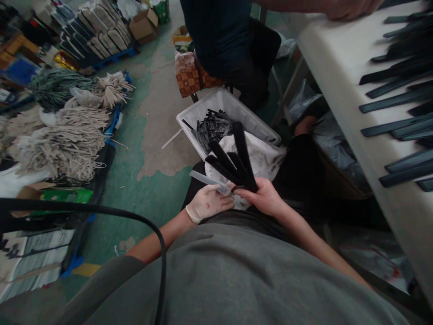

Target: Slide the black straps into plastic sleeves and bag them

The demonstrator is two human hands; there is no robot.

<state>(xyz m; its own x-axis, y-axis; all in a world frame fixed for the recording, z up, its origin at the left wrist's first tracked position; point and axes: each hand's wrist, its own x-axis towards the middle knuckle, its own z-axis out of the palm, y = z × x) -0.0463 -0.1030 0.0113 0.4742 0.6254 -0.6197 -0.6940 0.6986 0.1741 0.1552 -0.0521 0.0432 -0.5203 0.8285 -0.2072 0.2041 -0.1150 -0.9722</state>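
Observation:
Several flat black strips point(233, 162) fan upward from my right hand point(267, 197), whose thumb and fingers are closed round their lower ends. My left hand point(209, 204), in a pale glove with a small hole or spot on it, lies beside it over my lap. A translucent strip point(208, 179) sticks out by the gloved fingertips; whether they grip it is unclear. Beyond my hands a white plastic crate point(194, 108) holds many small black pieces point(214, 128), and a white plastic bag point(267, 155) lies over its near edge.
On the right, a white table point(338, 58) bears many black strips point(399, 99). Another person's hand point(352, 9) rests at its far edge, with dark-clothed legs point(225, 40) below. Bundles of cords point(64, 140) lie on the left. A black cable point(135, 216) crosses the near left.

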